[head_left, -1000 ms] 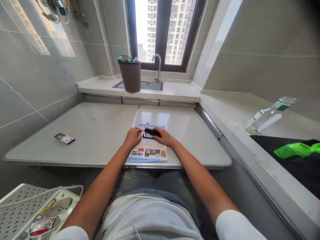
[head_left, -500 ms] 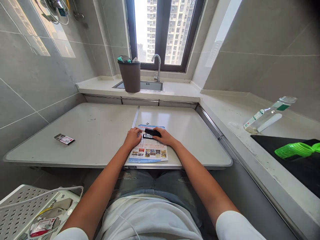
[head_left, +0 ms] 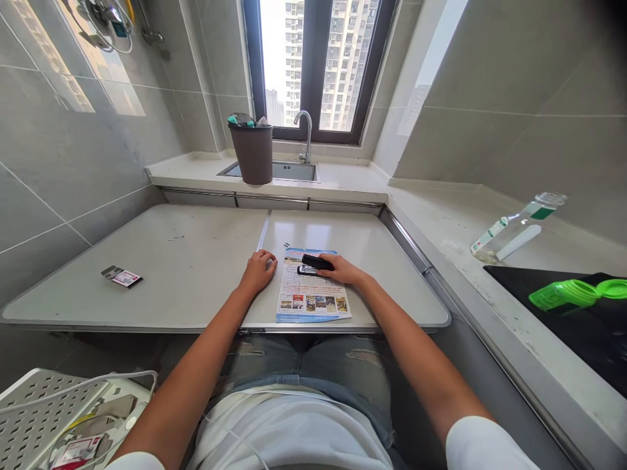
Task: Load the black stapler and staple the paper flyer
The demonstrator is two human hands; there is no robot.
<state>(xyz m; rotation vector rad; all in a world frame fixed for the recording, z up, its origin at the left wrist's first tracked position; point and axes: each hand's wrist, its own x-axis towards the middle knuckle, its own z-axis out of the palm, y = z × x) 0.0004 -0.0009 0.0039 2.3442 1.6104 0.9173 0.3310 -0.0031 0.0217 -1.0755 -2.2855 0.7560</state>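
A printed leaflet (head_left: 312,297) lies on the white folding table (head_left: 196,261) near its front edge. On the leaflet's top part sits a black stapler (head_left: 316,263), and my right hand (head_left: 343,269) is closed over its right end. My left hand (head_left: 258,269) rests on the bare table just left of the leaflet. Its fingers are loosely bent and hold nothing.
A small card packet (head_left: 122,277) lies at the table's left. Behind are a sink (head_left: 289,171) with a tap and a brown bin (head_left: 253,151). The right counter holds a clear bottle (head_left: 514,226), a green bottle (head_left: 568,294) and a black mat (head_left: 578,326). A perforated white rack (head_left: 44,411) is at lower left.
The leaflet, the stapler and my right hand have shifted to the right. My left hand, which lay on the leaflet's left edge, now rests on the bare table beside it.
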